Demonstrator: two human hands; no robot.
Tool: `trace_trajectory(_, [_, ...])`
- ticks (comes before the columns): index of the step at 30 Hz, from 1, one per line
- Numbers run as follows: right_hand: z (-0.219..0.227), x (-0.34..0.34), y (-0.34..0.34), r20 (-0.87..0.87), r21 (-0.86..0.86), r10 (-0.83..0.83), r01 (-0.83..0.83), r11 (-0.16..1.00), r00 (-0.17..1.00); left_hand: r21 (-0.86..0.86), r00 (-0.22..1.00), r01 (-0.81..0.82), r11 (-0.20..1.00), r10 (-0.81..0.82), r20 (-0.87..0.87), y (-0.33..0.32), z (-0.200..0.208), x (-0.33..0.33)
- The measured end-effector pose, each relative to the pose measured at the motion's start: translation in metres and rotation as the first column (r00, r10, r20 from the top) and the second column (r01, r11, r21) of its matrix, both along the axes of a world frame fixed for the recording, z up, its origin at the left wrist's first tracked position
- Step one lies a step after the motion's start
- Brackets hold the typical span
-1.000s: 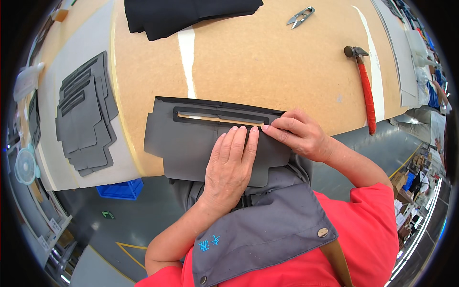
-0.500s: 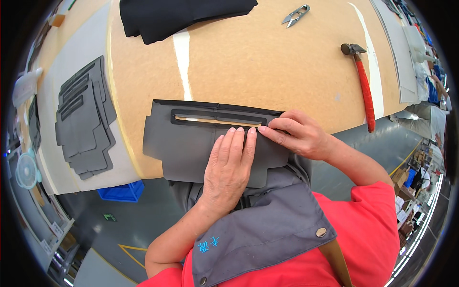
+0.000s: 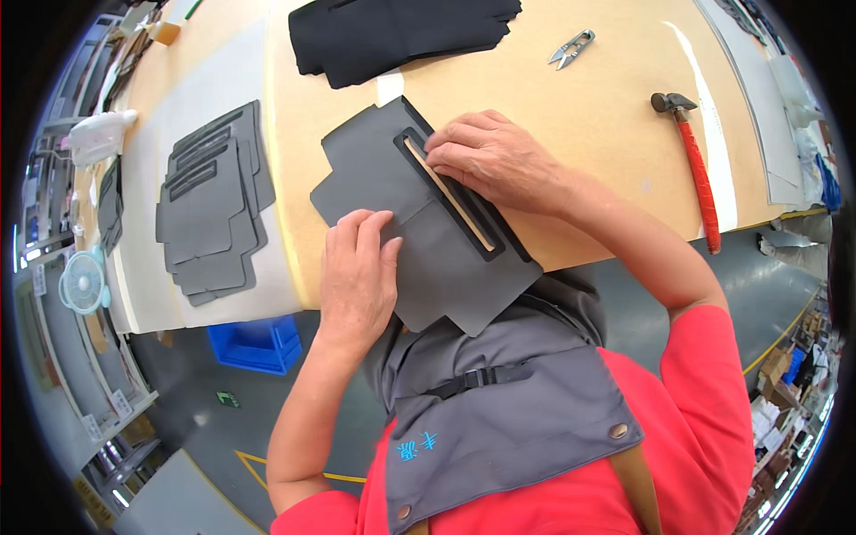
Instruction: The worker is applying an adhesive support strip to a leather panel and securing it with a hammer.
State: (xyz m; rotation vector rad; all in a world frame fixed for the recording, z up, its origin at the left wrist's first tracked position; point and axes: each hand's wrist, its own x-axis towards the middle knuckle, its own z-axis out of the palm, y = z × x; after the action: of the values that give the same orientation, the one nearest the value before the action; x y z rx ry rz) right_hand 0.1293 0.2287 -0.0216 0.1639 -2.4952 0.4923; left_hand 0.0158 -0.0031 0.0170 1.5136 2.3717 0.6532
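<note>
A dark grey cut panel (image 3: pixel 374 169) of sheet material lies turned at a slant over the table's front edge, its lower end above my lap. A long slot with a black border runs near its right side. My left hand (image 3: pixel 359 276) rests on the panel's left edge, thumb and fingers apart. At the upper part of the slot, my right hand (image 3: pixel 499 160) has its fingers bent and closed over the panel's right edge; its fingertips are partly hidden. Several similar grey panels (image 3: pixel 201 232) lie stacked to the left.
Folded black material (image 3: pixel 392 36) lies at the far side of the table (image 3: pixel 580 178). Thread snips (image 3: pixel 572 49) and a red-handled hammer (image 3: pixel 695 169) lie to the right. Below the table's left front edge is a blue crate (image 3: pixel 259 346); a small light blue fan (image 3: pixel 85 281) stands further left.
The panel has turned from lying crosswise to a steep slant, its slot now running from upper left to lower right. My left hand moved left; my right hand moved up and left.
</note>
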Motion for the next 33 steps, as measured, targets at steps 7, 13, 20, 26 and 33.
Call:
trace_trajectory(7, [0.023, 0.062, -0.038, 0.244, 0.188, -0.127, 0.082, 0.979, 0.962, 0.243, 0.944, 0.329, 0.913, -0.317, -0.086, 0.072, -0.023, -0.051])
trace_trajectory(13, [0.032, 0.04, -0.064, 0.28, -0.174, -0.164, 0.218, 0.96, 0.946, 0.443, 0.961, 0.109, 0.89, -0.209, 0.182, 0.065, -0.016, -0.057])
trace_trajectory(20, [0.011, -0.02, -0.08, 0.33, -0.254, -0.035, 0.125, 0.959, 0.943, 0.026, 0.852, -0.409, 0.912, 0.371, 0.368, -0.025, 0.0, -0.033])
trace_trajectory(26, [0.015, -0.034, -0.088, 0.419, -0.234, -0.028, 0.137, 0.962, 0.907, 0.136, 0.912, -0.359, 0.923, 0.315, 0.263, -0.032, -0.018, -0.031])
trace_trajectory(33, [0.005, -0.028, -0.085, 0.352, -0.26, 0.03, 0.067, 0.963, 0.935, 0.113, 0.924, -0.328, 0.938, 0.294, 0.244, -0.027, -0.014, -0.035])
